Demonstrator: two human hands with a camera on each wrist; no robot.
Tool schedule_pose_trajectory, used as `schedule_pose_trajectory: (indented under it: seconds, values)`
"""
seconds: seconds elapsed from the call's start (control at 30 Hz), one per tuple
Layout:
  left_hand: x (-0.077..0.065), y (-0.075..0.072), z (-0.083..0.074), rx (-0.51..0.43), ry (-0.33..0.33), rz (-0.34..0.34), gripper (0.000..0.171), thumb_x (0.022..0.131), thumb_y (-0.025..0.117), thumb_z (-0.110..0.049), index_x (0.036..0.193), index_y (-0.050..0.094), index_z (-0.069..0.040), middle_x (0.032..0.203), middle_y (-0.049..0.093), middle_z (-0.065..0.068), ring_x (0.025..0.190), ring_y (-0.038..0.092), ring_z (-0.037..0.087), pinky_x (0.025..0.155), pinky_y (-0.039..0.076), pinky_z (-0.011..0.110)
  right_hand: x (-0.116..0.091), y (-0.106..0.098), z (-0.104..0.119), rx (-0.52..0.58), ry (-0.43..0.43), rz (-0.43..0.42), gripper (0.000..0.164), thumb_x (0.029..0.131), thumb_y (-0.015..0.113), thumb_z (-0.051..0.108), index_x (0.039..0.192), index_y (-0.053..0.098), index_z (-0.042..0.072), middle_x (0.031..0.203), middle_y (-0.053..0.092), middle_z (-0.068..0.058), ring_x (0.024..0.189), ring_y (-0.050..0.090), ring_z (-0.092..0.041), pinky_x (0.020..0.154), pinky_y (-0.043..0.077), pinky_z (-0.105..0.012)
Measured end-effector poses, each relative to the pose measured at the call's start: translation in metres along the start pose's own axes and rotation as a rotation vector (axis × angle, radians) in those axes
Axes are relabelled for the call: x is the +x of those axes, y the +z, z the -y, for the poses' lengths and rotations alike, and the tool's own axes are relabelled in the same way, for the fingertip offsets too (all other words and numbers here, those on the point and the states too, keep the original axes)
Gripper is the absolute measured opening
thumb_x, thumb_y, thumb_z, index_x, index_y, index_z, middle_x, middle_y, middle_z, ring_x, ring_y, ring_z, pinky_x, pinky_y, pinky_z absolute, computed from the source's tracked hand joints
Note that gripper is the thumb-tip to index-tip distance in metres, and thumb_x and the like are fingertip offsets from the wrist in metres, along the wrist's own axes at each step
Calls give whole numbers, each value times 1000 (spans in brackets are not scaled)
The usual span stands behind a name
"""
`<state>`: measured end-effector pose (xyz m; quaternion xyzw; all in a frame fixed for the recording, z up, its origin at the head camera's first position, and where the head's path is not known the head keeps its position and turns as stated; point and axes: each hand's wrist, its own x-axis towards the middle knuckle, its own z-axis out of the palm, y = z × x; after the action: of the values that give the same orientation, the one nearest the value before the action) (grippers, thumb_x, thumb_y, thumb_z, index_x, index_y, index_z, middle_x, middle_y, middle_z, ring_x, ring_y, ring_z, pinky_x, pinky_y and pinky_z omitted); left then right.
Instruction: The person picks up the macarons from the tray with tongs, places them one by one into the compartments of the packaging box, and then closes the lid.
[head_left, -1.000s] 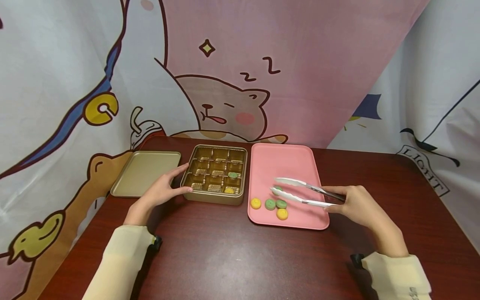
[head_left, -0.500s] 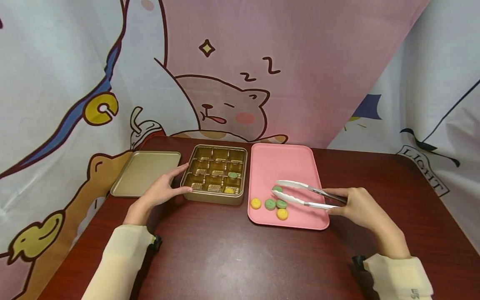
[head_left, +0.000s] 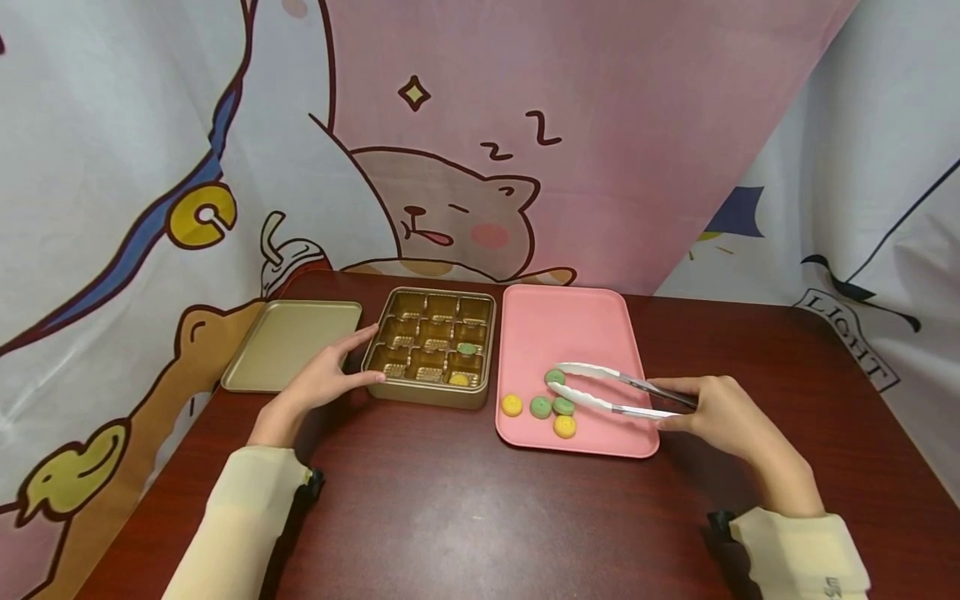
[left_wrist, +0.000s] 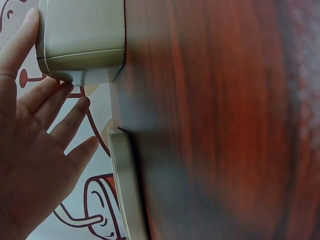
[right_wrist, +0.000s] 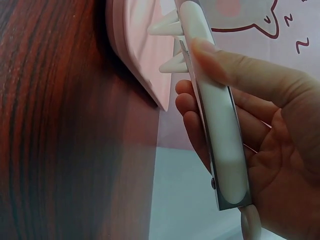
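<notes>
My left hand [head_left: 322, 383] rests thumb and fingertips against the left corner of a gold box [head_left: 423, 393], its fingers extended. The box's divided insert has a green macaron [head_left: 467, 349] in the right middle compartment and a yellow macaron [head_left: 459, 379] in the front right one. With my right hand [head_left: 727, 412] I grip white-tipped metal tongs [head_left: 592, 400] over the pink tray [head_left: 570, 312]. The spread tong tips lie on either side of a green macaron [head_left: 555, 377]; whether they touch it I cannot tell.
Also on the tray are two more green macarons [head_left: 541, 407] and two yellow macarons [head_left: 565, 427], grouped toward its front left. A gold lid [head_left: 292, 342] lies left of the box. A printed cloth [head_left: 600, 167] hangs behind the dark wooden table [head_left: 450, 500].
The tongs have shifted slightly to the right, their tips coming alongside the rear green macaron. My left hand and the box have stayed in place.
</notes>
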<state>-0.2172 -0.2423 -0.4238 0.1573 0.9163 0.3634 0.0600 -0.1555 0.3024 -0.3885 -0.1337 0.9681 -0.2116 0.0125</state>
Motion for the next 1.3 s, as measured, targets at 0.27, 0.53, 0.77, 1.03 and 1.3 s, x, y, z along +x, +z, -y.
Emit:
schedule_pose_trajectory:
  seconds: [0.27,0.53,0.77,1.03,1.3]
  values:
    - [0,0,-1,3,-2,2,86,88,76,-35,158,30,-15,164,28,14,150,25,43,117,25,64,0,2,-1,12,5,12,53,73,89,25,120,74,8,98,77,-13,81,61,-19,64,46,-27]
    - [1,0,-1,3,-4,2,86,88,76,-35,158,30,-16,164,28,14,150,26,43,116,26,65,0,3,-2,11,-1,-5,52,73,89,25,120,74,8,101,77,-15,81,62,-20,64,47,-26]
    - [0,0,0,6,-8,3,86,88,76,-36,159,30,-16,164,28,14,150,26,43,116,26,65,-1,4,-2,16,0,-2,52,74,88,23,121,73,7,99,76,-15,79,60,-19,63,45,-25]
    - [0,0,0,3,-1,0,86,88,76,-35,158,30,-16,164,28,14,150,26,43,117,25,65,0,3,-2,15,-5,-11,53,73,89,23,121,73,7,99,76,-16,80,61,-20,63,45,-25]
    - [0,0,1,2,4,-2,86,88,76,-35,158,30,-16,164,29,14,150,25,42,117,25,65,1,1,0,13,-4,-19,53,73,89,24,121,73,8,97,77,-14,80,61,-20,63,44,-26]
